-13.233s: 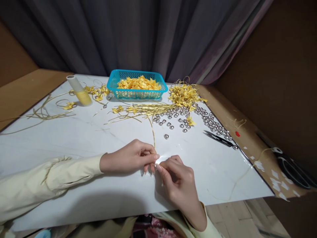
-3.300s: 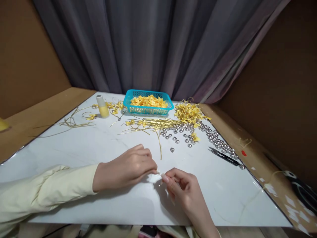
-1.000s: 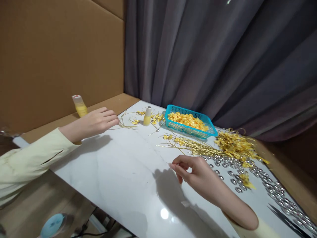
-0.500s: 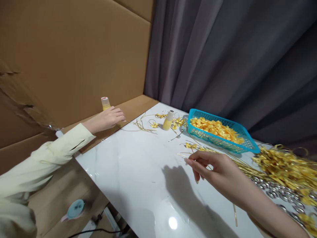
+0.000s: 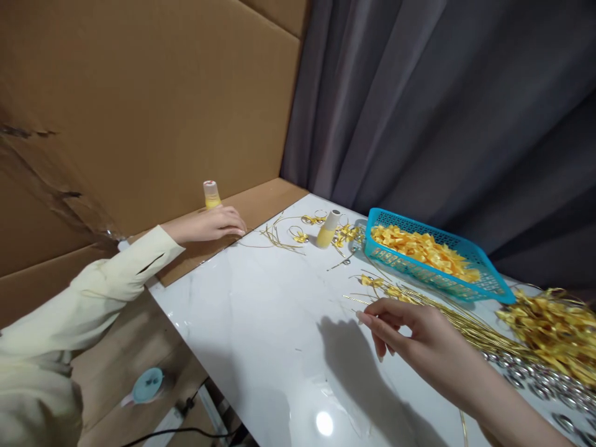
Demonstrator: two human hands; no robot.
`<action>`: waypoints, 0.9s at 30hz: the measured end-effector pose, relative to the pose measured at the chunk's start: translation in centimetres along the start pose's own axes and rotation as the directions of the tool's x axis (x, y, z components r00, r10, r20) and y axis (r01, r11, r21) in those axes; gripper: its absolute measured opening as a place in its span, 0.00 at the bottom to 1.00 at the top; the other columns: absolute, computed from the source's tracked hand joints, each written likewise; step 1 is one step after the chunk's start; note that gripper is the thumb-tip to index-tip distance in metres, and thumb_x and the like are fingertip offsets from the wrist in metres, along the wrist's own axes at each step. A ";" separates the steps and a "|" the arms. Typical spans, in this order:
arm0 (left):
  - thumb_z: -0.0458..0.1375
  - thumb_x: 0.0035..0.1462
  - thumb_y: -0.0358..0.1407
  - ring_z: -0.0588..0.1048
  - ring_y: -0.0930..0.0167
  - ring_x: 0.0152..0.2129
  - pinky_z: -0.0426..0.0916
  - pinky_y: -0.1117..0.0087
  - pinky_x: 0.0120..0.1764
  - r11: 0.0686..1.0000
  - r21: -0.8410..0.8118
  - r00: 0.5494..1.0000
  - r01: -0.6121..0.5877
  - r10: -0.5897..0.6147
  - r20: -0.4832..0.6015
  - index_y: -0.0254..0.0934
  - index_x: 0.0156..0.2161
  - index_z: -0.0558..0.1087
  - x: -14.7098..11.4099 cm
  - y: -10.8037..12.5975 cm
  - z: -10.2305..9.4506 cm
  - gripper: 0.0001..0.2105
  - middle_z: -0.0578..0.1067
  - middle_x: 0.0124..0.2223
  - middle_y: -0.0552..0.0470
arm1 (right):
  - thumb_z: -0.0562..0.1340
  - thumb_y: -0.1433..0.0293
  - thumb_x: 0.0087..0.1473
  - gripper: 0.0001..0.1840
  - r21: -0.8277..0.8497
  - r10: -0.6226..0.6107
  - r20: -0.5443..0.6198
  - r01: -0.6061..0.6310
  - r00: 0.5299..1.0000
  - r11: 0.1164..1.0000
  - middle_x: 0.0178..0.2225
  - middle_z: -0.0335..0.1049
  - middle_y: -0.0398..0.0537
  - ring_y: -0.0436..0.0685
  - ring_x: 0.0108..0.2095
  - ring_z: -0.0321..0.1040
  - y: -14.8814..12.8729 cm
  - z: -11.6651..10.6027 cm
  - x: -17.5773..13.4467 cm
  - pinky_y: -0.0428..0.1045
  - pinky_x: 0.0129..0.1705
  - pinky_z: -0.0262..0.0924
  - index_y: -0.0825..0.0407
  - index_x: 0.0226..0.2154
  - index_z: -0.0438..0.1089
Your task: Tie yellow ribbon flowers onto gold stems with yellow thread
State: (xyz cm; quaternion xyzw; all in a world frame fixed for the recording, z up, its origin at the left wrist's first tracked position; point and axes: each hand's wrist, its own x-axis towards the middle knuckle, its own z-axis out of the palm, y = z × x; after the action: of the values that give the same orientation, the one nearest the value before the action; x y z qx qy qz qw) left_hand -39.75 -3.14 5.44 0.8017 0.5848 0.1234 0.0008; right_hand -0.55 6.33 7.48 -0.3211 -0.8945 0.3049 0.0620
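Observation:
My left hand (image 5: 212, 225) is palm down at the table's far left edge, in front of an upright glue-like bottle (image 5: 212, 195) with yellow contents. Its fingers lie fairly straight and close together, the tips beside thin loose gold wires (image 5: 279, 241); its thumb is hidden. Over the table my right hand (image 5: 410, 332) pinches thumb and forefinger together, its other fingers curled. A thin gold strand (image 5: 356, 299) shows by those fingertips, but whether they hold it is unclear. Behind this hand lies a bundle of gold wire stems (image 5: 459, 320) with yellow ribbon bows.
A second yellow bottle (image 5: 328, 230) stands among small bows and rings. The blue basket (image 5: 493, 282) holds yellow ribbon pieces. At right are a heap of gold bows (image 5: 549, 329) and silver rings (image 5: 535, 375). Cardboard (image 5: 162, 124) walls the left; a grey curtain (image 5: 395, 105) hangs behind.
The whole view has shifted, so things appear farther right. My left hand has lowered a little and its fingers look flatter. My right hand keeps its pinch.

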 end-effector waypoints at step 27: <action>0.53 0.64 0.40 0.73 0.67 0.39 0.60 0.65 0.51 0.859 -0.477 0.977 -0.189 0.212 -0.005 0.35 0.47 0.68 5.6 16.9 4.6 0.11 0.77 0.38 0.48 | 0.52 0.60 0.57 0.18 -0.068 -0.069 0.101 0.076 0.993 0.995 0.16 0.69 0.41 0.53 0.20 0.67 -1.2 0.0 -0.5 0.48 0.27 0.56 0.48 0.21 0.66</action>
State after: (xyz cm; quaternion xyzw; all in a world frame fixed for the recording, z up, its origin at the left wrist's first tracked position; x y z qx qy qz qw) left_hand -21.38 -2.55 4.60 0.8363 0.4498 0.2429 0.1982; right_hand -0.83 5.27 8.23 -0.2751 -0.9178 0.2857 0.0174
